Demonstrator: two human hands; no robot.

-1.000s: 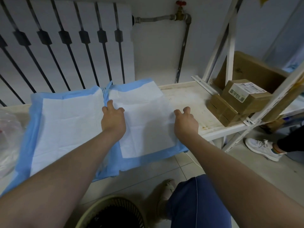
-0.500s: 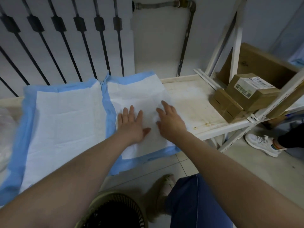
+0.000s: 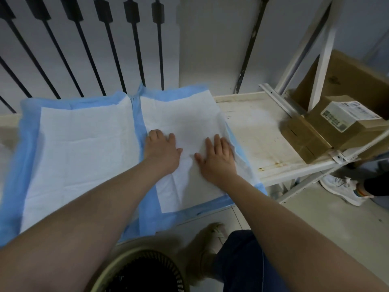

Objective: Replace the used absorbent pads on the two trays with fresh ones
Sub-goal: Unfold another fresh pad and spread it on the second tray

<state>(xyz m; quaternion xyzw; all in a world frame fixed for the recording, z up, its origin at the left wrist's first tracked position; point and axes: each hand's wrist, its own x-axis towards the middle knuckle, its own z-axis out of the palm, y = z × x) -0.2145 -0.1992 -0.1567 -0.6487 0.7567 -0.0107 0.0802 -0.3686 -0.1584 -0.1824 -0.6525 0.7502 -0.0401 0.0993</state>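
Observation:
Two fresh absorbent pads, white with blue borders, lie side by side on a low white shelf. The left pad (image 3: pixel 80 157) is spread flat. The right pad (image 3: pixel 185 121) lies beside it, its blue edge hanging over the shelf's front. My left hand (image 3: pixel 162 150) presses flat on the right pad near its left border. My right hand (image 3: pixel 216 159) presses flat on the same pad near its right edge, fingers straight. The trays under the pads are hidden.
The stained bare shelf (image 3: pixel 259 133) continues to the right, up to cardboard boxes (image 3: pixel 328 131) and a white rack frame (image 3: pixel 320 66). A basket with a black liner (image 3: pixel 139 272) stands on the floor below me. Another person's white shoe (image 3: pixel 341 188) is at right. Black bars (image 3: pixel 109 49) stand behind.
My hands came in from the right pad's two sides to its middle, then slid apart again: the left hand went left, the right hand right, both flat on the pad.

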